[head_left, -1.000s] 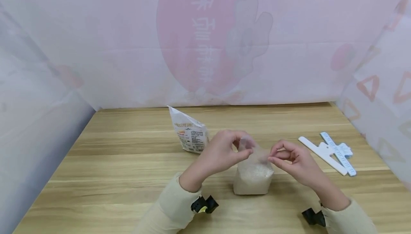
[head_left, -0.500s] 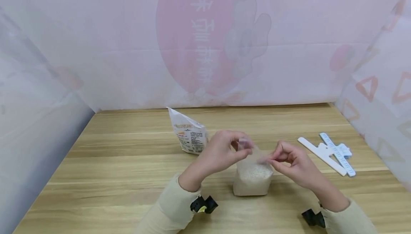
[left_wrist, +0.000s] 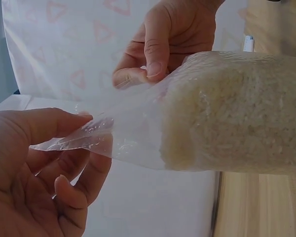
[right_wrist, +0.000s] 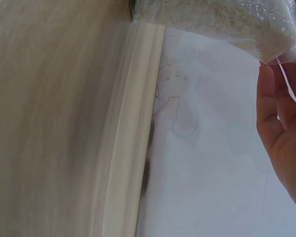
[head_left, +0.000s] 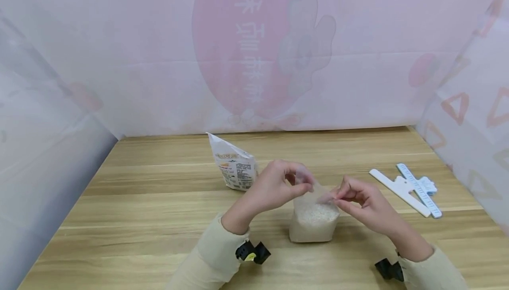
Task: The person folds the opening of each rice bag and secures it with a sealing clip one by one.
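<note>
A clear plastic bag of rice (head_left: 314,226) stands upright on the table in front of me, its lower part filled with white grains. My left hand (head_left: 276,186) pinches one upper corner between thumb and fingers. On the opposite side of the mouth, my right hand (head_left: 363,201) pinches the film with thumb and forefinger. Seen from the left wrist, the empty top of the bag (left_wrist: 133,126) is drawn out thin and stretched between both hands, above the rice. Part of the bag's top edge is hidden behind the left fingers.
Behind the left hand stands a white printed packet (head_left: 236,166) with a slanted top. To the right lie a white plastic clip (head_left: 399,192) and a pale blue one (head_left: 421,192), crossing each other. Printed cloth (head_left: 159,82) hangs around the wooden table (head_left: 139,206).
The right hand has shifted very slightly, and the film beside its fingertips now lies further to the left, pulled more inward. The left hand holds nearly the same place.
</note>
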A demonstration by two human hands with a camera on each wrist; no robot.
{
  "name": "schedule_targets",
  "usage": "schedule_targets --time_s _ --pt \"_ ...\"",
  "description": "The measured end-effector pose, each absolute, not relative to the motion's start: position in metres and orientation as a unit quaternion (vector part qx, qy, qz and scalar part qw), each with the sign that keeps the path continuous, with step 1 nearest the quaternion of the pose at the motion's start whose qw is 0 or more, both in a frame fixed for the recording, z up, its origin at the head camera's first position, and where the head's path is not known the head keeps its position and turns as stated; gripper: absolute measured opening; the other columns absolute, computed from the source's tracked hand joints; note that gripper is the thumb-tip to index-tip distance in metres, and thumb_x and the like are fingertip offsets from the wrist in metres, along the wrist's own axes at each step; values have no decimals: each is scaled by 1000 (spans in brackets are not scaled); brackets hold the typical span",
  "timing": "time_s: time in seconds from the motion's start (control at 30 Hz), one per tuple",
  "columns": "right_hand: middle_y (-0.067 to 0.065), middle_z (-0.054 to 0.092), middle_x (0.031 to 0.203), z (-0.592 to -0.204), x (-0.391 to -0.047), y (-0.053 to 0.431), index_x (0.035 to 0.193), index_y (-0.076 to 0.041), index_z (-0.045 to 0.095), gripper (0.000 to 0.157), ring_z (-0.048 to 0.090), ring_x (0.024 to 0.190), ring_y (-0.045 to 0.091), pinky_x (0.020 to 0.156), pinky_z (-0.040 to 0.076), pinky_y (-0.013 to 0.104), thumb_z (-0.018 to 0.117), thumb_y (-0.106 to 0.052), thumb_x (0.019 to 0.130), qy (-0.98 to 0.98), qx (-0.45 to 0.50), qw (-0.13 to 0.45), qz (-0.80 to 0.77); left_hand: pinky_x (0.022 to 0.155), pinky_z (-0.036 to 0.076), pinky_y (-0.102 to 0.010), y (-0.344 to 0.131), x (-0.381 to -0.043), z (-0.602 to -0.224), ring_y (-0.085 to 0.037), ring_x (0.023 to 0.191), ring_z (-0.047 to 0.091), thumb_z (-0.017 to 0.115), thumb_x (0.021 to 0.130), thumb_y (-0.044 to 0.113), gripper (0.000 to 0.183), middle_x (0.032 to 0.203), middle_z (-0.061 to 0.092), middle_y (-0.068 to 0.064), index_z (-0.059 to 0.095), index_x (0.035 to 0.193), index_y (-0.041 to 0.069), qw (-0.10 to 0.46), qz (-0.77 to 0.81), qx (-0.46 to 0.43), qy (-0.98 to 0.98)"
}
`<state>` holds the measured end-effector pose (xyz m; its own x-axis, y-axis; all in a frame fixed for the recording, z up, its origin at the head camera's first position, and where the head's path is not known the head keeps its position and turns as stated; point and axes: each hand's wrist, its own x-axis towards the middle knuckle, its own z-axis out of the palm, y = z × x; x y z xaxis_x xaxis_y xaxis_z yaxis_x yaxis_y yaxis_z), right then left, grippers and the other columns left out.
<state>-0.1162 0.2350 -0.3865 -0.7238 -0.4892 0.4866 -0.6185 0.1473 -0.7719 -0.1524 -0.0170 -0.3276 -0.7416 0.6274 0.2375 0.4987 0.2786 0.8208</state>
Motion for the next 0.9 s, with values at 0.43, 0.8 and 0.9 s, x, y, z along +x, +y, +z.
schedule_targets --time_s 0.43,0.8,0.9 --pt "5 75 97 -385 -116 234 90 -8 62 28 72 83 9 57 52 26 56 20 88 -755 363 44 545 64 50 -22 -19 -154 -330 -3 68 57 70 89 5 12 97 75 -6 76 99 6 92 496 357 786" --pt "-1 77 101 -381 -113 233 116 6 60 26 72 97 6 73 58 21 59 14 91 -765 313 8 563 58 47 -18 -18 -157 -332 -1 65 58 66 92 2 12 91 74 -10 76 98 4 114 517 362 767" --pt "-7 77 104 -380 -112 233 120 8 62 28 72 96 5 76 59 22 60 10 92 -777 292 -3 557 60 49 -19 -17 -158 -332 -1 66 58 65 92 1 13 91 74 -11 76 97 3 114 518 366 765"
